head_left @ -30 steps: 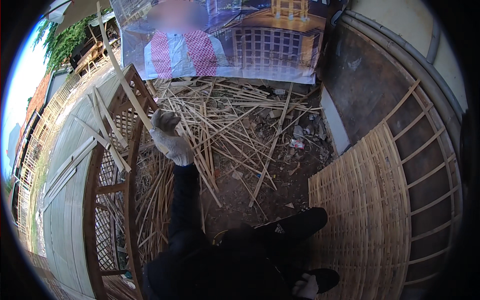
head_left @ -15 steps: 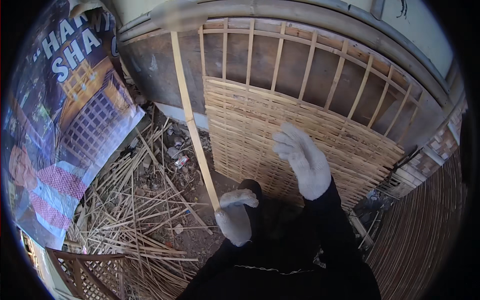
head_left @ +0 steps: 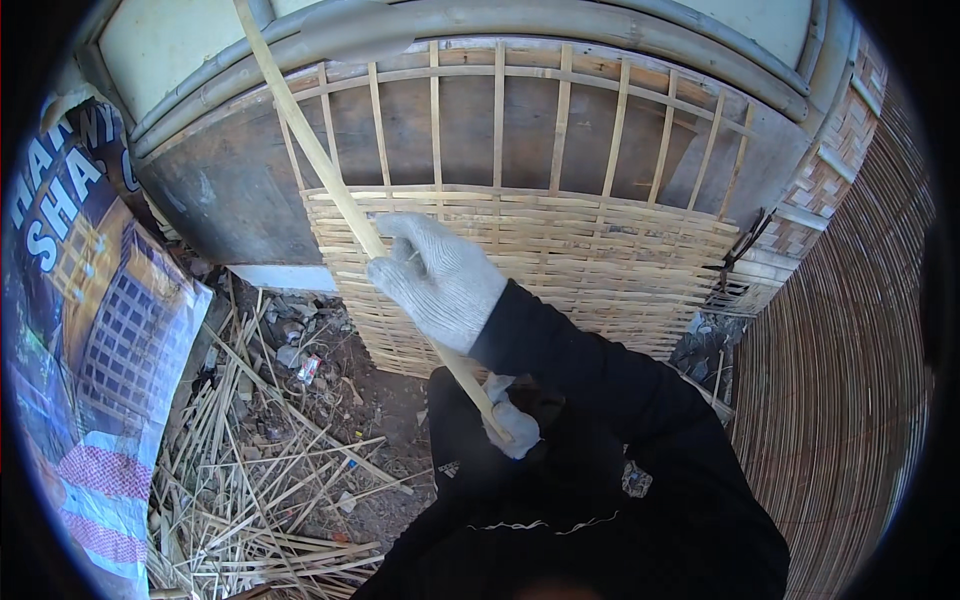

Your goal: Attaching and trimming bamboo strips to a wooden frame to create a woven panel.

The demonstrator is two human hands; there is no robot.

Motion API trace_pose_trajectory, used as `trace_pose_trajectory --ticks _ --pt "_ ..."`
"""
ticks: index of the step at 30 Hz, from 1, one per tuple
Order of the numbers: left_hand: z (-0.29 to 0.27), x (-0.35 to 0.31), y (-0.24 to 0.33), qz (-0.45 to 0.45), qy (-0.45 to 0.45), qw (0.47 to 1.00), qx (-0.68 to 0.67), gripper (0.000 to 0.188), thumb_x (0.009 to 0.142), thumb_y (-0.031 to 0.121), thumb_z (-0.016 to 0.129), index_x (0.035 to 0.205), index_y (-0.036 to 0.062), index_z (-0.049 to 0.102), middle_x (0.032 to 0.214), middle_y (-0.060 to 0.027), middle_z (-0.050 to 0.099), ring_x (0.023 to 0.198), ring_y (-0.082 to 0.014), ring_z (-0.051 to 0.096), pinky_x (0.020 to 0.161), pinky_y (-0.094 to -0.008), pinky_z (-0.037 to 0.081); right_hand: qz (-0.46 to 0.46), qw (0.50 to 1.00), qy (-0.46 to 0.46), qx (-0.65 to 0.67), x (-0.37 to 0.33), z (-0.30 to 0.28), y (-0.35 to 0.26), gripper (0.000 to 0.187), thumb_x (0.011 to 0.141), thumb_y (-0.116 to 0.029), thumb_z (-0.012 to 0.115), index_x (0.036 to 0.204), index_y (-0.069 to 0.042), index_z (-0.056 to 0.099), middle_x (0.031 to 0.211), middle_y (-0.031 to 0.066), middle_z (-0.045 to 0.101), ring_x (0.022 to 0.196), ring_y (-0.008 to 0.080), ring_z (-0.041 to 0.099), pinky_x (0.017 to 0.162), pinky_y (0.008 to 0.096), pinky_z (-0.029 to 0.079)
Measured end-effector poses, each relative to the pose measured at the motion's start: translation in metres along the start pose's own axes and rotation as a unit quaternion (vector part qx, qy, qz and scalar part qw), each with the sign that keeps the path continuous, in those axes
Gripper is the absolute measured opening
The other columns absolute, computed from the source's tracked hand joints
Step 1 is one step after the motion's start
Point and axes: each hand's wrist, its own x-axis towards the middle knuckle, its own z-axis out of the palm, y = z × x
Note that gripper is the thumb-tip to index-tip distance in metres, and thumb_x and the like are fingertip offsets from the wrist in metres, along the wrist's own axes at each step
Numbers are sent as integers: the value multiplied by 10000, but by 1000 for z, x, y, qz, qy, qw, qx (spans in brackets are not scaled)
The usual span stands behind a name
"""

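- Since half a second ago, the gloved right hand (head_left: pixel 445 290) has moved from over the woven panel (head_left: pixel 540 270) to partway up the long pale strip (head_left: pixel 305 130), which now slants toward the upper left.
- Right thumb and forefinger arch about the strip with a gap between them; the other fingers are hidden under the hand, so I cannot tell how firmly they grip.
- Low down by the person's dark-clothed lap, the gloved left hand (head_left: pixel 512 430) is clasped round the strip's lower end; most of its fingers are hard to make out.
- The strip crosses in front of the panel, disappears behind the right hand, reappears below it; its upper end is cut off by the top edge.
- A blurred patch obscures part of the upper poles (head_left: pixel 520 32).
- At left, the banner (head_left: pixel 100 290) and scattered strips (head_left: pixel 260 480) are partly cut off.
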Motion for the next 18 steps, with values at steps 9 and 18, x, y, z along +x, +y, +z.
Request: trace_pose_trajectory --ticks 9,18 --pt "-21 0 -8 -91 -327 895 289 246 907 102 716 1137 18 702 1124 -174 702 1073 -399 673 969 -492 522 145 956 -85 241 -33 -20 -17 403 1144 -209 511 1489 -3 536 806 -17 524 560 59 436 508 227 401" --pt "-16 108 -49 24 -115 958 261 182 969 181 686 1112 71 702 1107 -122 698 1062 -365 663 931 -484 522 128 974 186 -3 -166 -157 18 318 1063 -111 571 1361 -6 539 890 13 603 703 88 535 620 240 433"
